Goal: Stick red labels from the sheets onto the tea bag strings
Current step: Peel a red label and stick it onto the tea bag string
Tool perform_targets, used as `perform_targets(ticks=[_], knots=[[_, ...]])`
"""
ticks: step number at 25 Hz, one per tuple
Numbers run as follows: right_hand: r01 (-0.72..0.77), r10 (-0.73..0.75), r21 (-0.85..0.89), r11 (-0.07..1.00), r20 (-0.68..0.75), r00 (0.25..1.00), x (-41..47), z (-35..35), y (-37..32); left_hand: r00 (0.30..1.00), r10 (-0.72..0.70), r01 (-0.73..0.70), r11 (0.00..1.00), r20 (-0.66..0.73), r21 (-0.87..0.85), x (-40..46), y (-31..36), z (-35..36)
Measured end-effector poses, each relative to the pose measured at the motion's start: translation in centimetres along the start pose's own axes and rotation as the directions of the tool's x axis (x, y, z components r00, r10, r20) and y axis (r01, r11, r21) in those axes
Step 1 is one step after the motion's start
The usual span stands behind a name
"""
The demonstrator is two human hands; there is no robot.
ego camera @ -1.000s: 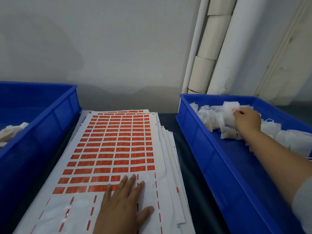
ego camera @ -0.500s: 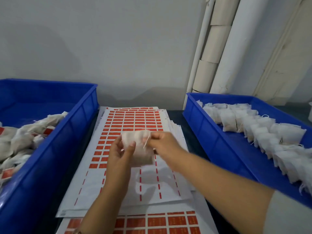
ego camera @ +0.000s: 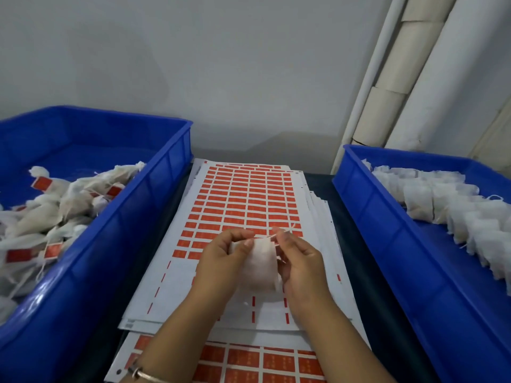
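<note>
White gauzy tea bag (ego camera: 261,265) is gripped by the left hand (ego camera: 221,261). The right hand (ego camera: 300,262) pinches its thin string (ego camera: 284,230). Beneath both hands lie glossy sheets (ego camera: 243,205) of rectangular red labels.

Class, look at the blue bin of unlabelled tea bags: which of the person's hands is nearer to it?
Right. The right hand pinches the string beside the held tea bag, on the side toward that bin; the left hand holds the bag's far side.

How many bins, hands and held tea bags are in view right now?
Blue bins: 2, left bin and right bin
Hands: 2, left hand and right hand
Held tea bag: 1
Total: 5
</note>
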State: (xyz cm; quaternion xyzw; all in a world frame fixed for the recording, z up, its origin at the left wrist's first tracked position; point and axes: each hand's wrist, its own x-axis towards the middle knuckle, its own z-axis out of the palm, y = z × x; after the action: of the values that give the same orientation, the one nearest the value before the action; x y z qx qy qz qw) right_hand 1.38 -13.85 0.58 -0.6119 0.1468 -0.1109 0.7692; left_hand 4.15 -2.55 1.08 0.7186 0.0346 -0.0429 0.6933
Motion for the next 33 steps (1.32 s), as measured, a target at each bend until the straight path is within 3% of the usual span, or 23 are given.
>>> perform_targets(ticks=[4,7,12,15,17,19,21,23,25,27,30,33], knots=[[-0.008,0.008,0.000,1.000,0.034,0.999,0.2,-0.9,0.4,0.996,0.009,-0.006,0.999,0.094,-0.040,-0.7,0.1,0.6],[0.003,-0.002,-0.002,1.000,0.135,0.991,0.3,-1.2,0.5,0.978,0.109,-0.109,0.994,0.179,-0.010,-1.3,0.0,0.6],[0.017,-0.038,0.141,0.990,0.150,0.988,0.7,-2.3,0.1,0.984,0.082,-0.100,0.988,0.156,0.116,-1.4,-0.3,0.9],[-0.094,0.032,0.453,0.886,0.142,0.989,1.3,-3.3,-0.5,0.981,-0.002,-0.026,0.990,0.195,0.141,-1.4,-0.3,0.9],[-0.157,0.069,0.614,0.773,0.164,0.984,1.4,-3.4,-0.6,0.935,-0.058,0.020,0.994,0.350,0.110,-1.6,-0.1,0.8],[-0.205,0.112,0.652,0.730,0.182,0.977,1.5,-3.1,-0.2,0.872,-0.077,0.060,0.997,0.483,0.050,-1.6,0.2,0.4],[-0.263,0.175,0.596,0.759,0.202,0.964,1.6,-2.8,0.3,0.860,-0.072,0.112,0.993,0.505,-0.049,-1.6,0.4,0.0],[-0.300,0.230,0.459,0.836,0.205,0.952,1.6,-2.8,0.4,0.891,-0.076,0.167,0.972,0.447,-0.167,-1.5,0.2,-0.2],[-0.297,0.238,0.240,0.924,0.246,0.940,1.3,-2.7,0.3,0.928,-0.084,0.197,0.937,0.362,-0.287,-1.3,0.1,-0.3],[-0.213,0.229,-0.085,0.973,0.330,0.916,0.5,-2.1,-0.1,0.960,-0.070,0.164,0.925,0.272,-0.343,-1.2,0.1,-0.2],[0.085,0.165,-0.521,0.849,0.415,0.895,-0.6,-0.6,0.5,0.993,-0.030,0.061,0.957,0.110,-0.283,-1.4,0.0,0.2],[0.127,0.086,-0.517,0.846,0.368,0.926,-0.6,-0.4,1.2,0.999,-0.040,0.045,0.972,0.026,-0.232,-1.3,0.0,0.2]])
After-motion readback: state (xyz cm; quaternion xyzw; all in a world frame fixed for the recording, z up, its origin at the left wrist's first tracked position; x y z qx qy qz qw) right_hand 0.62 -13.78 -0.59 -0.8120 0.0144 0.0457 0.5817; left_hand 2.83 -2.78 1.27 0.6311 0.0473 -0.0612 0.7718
